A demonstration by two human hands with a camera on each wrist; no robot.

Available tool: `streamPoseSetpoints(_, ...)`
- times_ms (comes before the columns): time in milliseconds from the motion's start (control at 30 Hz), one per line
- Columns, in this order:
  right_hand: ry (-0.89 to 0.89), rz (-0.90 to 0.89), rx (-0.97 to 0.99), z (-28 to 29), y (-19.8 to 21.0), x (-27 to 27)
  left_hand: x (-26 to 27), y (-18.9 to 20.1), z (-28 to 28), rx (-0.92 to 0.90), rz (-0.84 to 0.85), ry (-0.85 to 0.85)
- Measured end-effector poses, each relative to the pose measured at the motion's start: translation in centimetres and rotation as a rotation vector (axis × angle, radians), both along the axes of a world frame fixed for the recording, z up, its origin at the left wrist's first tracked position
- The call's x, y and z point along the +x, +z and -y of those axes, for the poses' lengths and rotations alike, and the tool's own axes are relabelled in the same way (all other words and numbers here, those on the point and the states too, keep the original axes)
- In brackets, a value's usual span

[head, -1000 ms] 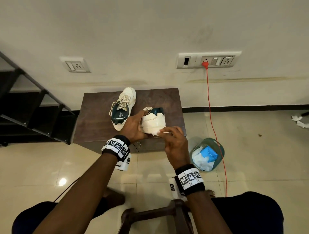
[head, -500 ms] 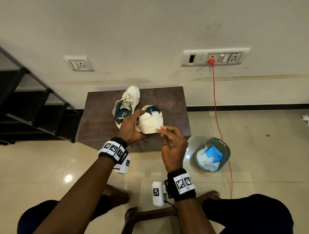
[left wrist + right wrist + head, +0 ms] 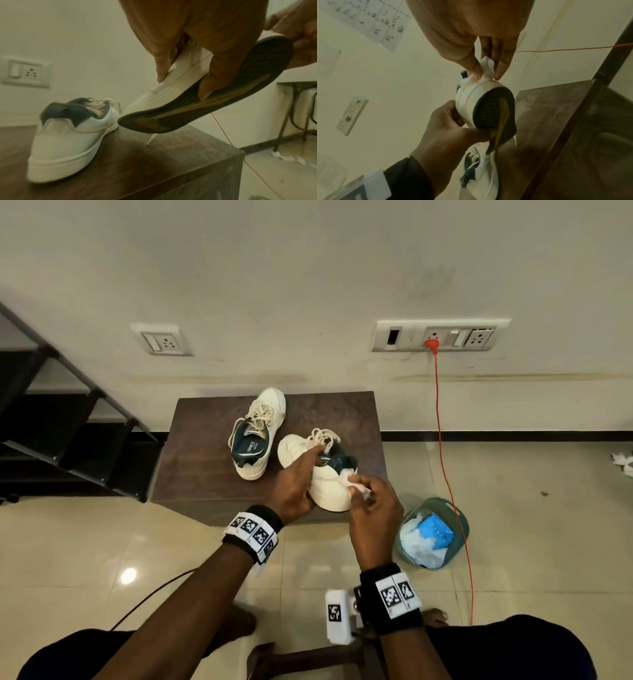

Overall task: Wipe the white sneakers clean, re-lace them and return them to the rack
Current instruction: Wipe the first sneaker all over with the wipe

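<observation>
Wiping now: right hand pinches wipe against heel of held sneaker, half a second ago just below it. Left hand grips sneaker, now tilted toe-up off table. Cleaning underway; laces next. Second sneaker beside. Bin on floor right, rack left.
</observation>
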State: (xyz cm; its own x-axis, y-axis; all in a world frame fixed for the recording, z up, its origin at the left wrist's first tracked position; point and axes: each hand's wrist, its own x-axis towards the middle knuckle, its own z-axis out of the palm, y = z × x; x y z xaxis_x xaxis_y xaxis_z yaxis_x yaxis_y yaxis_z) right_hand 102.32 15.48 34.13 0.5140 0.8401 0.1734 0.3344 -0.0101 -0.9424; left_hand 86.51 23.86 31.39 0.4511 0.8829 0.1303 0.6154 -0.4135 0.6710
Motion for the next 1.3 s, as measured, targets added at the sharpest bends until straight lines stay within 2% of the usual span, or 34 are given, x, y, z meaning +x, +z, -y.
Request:
streamPoseSetpoints(133,-0.086,-0.142,-0.063,-0.3,-2.6,1.7,1.8,-1.4,-1.3,-0.032,-0.087,-0.101)
streamPoseSetpoints(333,-0.149,-0.217,-0.151,-1.5,-6.2,1.7,3.3,-3.0,-4.2,-0.015,-0.162,-0.225)
streamPoseSetpoints(567,-0.234,-0.211,-0.231,-4.0,-8.6,-1.6,0.5,-5.6,-5.3,-0.138,-0.100,-0.099)
streamPoseSetpoints(767,-0.145,-0.141,-0.196,-4.9,-8.6,-2.2,-0.5,-5.5,-5.3,-0.293,0.017,-0.004)
streamPoseSetpoints(1000,-0.086,-0.190,-0.208,-5.8,-8.4,-1.9,-0.4,-3.3,-6.7,-0.383,-0.077,-0.045)
streamPoseSetpoints(1067,-0.069,-0.217,-0.216,-5.3,-8.8,-1.6,-1.3,-2.6,-6.8,-0.334,-0.116,0.023)
streamPoseSetpoints(1133,-0.070,-0.265,-0.216,-4.3,-9.4,-1.2,-3.4,-2.2,-6.8,-0.162,-0.163,0.197)
streamPoseSetpoints(1200,-0.064,-0.354,-0.201,-3.0,-9.5,-1.2,-6.6,-2.3,-6.7,0.007,-0.297,0.349)
streamPoseSetpoints(1300,-0.044,-0.492,-0.206,-1.2,-9.5,-1.7,-11.3,-3.0,-6.6,-0.007,-0.430,0.456)
